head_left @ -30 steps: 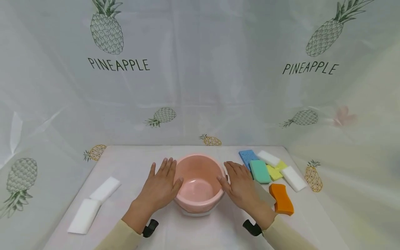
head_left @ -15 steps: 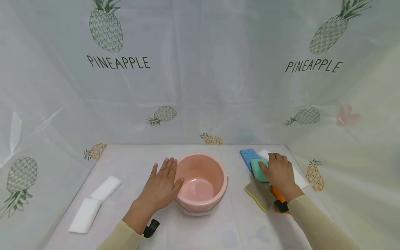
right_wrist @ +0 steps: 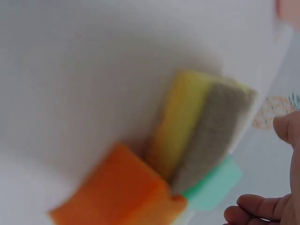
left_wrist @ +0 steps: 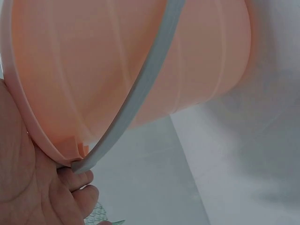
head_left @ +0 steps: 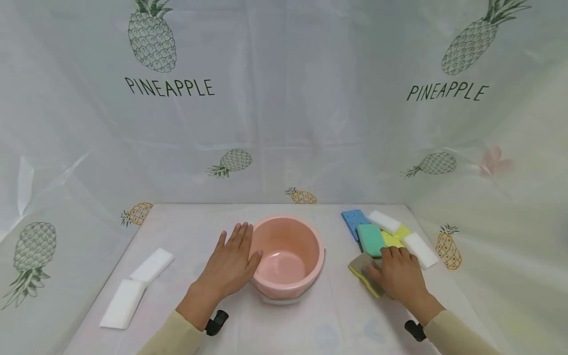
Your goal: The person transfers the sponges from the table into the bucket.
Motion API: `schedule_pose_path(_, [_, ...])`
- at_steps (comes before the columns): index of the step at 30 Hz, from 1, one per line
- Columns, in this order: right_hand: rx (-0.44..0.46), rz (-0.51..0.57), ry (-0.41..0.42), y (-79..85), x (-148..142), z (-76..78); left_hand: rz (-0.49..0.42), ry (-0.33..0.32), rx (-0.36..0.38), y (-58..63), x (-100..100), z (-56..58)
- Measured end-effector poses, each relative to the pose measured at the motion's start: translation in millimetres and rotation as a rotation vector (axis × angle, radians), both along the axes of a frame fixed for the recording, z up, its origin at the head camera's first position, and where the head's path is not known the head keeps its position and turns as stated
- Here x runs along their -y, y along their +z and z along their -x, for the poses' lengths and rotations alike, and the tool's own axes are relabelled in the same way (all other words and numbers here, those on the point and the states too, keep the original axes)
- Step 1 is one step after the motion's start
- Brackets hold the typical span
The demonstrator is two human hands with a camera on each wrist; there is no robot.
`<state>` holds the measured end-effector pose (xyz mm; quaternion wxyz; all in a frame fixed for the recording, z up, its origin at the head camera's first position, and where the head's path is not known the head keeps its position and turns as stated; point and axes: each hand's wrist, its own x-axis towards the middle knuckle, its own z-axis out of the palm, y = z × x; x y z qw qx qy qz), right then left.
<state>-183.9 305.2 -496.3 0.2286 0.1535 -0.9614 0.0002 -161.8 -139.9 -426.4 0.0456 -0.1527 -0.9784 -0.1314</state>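
A pink bucket [head_left: 286,292] stands upright in the middle of the table, nothing visible inside it. My left hand [head_left: 228,268] rests straight-fingered along its left rim; the left wrist view shows fingertips right by the root of the grey handle [left_wrist: 133,101]. To the right, my right hand [head_left: 401,276] hovers over the sponges, thumb apart from the bent fingers and nothing between them. Closest to it lie a grey-and-yellow sponge [head_left: 361,266] and an orange sponge [right_wrist: 119,192], which the hand covers in the head view. A green sponge [head_left: 371,240] sits just beyond.
Behind the green sponge are a blue sponge [head_left: 353,222], a yellow piece [head_left: 392,239], and two white blocks, a far one [head_left: 383,222] and a nearer one [head_left: 419,250]. Two more white blocks [head_left: 123,303] lie at the left. A pineapple-print curtain [head_left: 284,123] surrounds the table [head_left: 199,214].
My right hand left the bucket's right side, swung right over the sponge pile, then came back nearer, over the orange sponge. My left hand stays at the bucket.
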Motion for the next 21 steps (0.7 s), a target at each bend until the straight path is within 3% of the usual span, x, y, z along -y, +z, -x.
schedule_pose_path(4, [-0.006,-0.060,-0.009,-10.0,-1,-13.7,-0.002,0.000,0.009,0.7,0,0.1])
schedule_pose_path(11, [0.150,-0.071,-0.105,-20.5,-2,-25.1,0.002,0.006,0.015,0.6,0,-0.4])
schedule_pose_path(17, [0.161,-0.065,-0.116,-22.5,0,-24.5,0.002,0.006,0.023,1.6,2,0.5])
schedule_pose_path(21, [0.113,-0.056,-0.092,-20.4,2,-24.2,-0.001,0.012,0.019,1.9,4,1.7])
